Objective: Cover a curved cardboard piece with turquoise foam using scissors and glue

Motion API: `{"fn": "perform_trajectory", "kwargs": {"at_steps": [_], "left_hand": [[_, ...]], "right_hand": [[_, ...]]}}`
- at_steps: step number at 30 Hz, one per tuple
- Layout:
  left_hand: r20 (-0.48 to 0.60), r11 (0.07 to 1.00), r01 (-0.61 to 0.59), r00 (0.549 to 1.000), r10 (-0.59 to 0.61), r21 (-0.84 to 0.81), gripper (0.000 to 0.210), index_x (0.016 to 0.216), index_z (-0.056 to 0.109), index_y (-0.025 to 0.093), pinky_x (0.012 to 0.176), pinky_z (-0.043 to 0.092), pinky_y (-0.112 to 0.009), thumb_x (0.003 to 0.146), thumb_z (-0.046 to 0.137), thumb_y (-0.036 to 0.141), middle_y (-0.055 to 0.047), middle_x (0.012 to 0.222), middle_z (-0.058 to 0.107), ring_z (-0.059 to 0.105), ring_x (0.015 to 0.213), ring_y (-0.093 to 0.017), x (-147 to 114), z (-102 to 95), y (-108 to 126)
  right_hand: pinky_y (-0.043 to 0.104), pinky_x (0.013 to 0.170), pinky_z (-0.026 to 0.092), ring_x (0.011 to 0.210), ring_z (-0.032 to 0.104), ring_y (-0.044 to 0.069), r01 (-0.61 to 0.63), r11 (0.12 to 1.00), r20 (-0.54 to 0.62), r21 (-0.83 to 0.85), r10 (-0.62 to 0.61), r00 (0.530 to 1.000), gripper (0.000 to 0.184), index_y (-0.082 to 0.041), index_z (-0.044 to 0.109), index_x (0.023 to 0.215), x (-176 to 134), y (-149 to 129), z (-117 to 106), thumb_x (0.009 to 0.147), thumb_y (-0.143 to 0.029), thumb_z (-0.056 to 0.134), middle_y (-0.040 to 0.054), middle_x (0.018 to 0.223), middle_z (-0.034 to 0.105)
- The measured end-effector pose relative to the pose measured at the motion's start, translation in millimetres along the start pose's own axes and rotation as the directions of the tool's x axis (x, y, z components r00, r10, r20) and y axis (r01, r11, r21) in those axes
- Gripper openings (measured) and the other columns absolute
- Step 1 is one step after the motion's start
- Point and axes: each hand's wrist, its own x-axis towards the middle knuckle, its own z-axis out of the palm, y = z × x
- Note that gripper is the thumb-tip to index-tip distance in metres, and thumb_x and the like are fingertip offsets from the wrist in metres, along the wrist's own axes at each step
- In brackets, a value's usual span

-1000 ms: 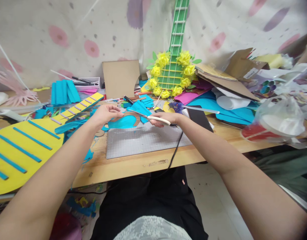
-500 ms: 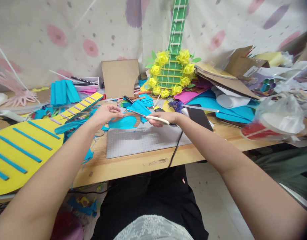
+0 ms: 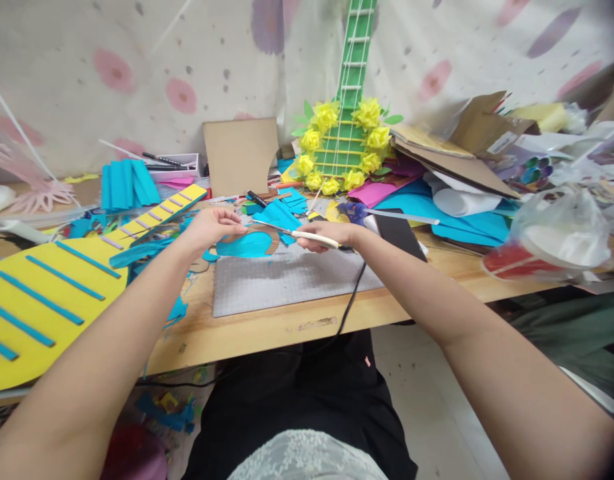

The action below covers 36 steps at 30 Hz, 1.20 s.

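White-handled scissors (image 3: 317, 238) are gripped in my right hand (image 3: 334, 233), their blades pointing left towards my other hand. The fingers of my left hand (image 3: 217, 225) are drawn together in a pinch near the blade tips; what sits between them is too small to make out. Just below the left fingertips lies a rounded blue paper piece (image 3: 244, 245), apart from the scissors. Behind the blades is a folded blue paper piece (image 3: 277, 215). Under both hands, a grey cutting mat (image 3: 287, 287) rests along the table's front.
A yellow paper guitar shape (image 3: 51, 293) with blue strips lies left. A green guitar model (image 3: 351, 113) with yellow flowers stands behind, near a cardboard piece (image 3: 241, 157). A blue glue gun (image 3: 354, 212), black cord (image 3: 354, 293) and bagged red cup (image 3: 531, 247) are to the right.
Both hands and the scissors keep almost the same place. The scissors' handles look slightly shifted; nothing has been picked up or put down.
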Motion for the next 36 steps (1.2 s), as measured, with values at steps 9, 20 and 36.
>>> {"fn": "perform_trajectory", "kwargs": {"at_steps": [9, 20, 36], "left_hand": [[0.009, 1.0, 0.021, 1.0, -0.021, -0.005, 0.033, 0.065, 0.061, 0.017, 0.065, 0.052, -0.032, 0.042, 0.081, 0.029, -0.003, 0.062, 0.066, 0.066, 0.072, -0.022, 1.7, 1.2, 0.7], [0.035, 1.0, 0.014, 0.999, -0.013, -0.02, 0.037, 0.067, 0.062, 0.017, 0.067, 0.052, -0.034, 0.041, 0.082, 0.034, -0.004, 0.066, 0.067, 0.066, 0.073, -0.023, 1.4, 2.2, 2.1], [0.037, 0.995, 0.069, 0.997, -0.066, -0.074, 0.04, 0.065, 0.059, 0.016, 0.063, 0.052, -0.033, 0.036, 0.084, 0.029, -0.004, 0.064, 0.067, 0.067, 0.07, -0.023, -0.2, 6.1, 7.4]], "right_hand": [[0.013, 0.037, 0.024, 0.041, 0.03, 0.0, -0.044, 0.999, 0.004, -0.01, 0.044, 0.999, 0.032, -0.015, 0.043, 0.072, -1.2, -2.5, -2.1, 0.075, -0.038, 0.065, -0.0084, 0.053, 0.034], [0.014, 0.04, 0.029, 0.044, 0.035, 0.002, 0.011, 0.997, -0.006, -0.07, -0.011, 1.0, 0.027, -0.016, 0.042, 0.076, -1.0, -4.7, 0.6, 0.078, -0.036, 0.061, -0.0073, 0.055, 0.036], [0.014, 0.039, 0.025, 0.044, 0.03, 0.002, -0.041, 0.99, -0.051, -0.137, 0.034, 0.998, 0.026, -0.016, 0.042, 0.074, -3.1, -8.8, 0.4, 0.078, -0.033, 0.061, -0.0073, 0.056, 0.035]]}}
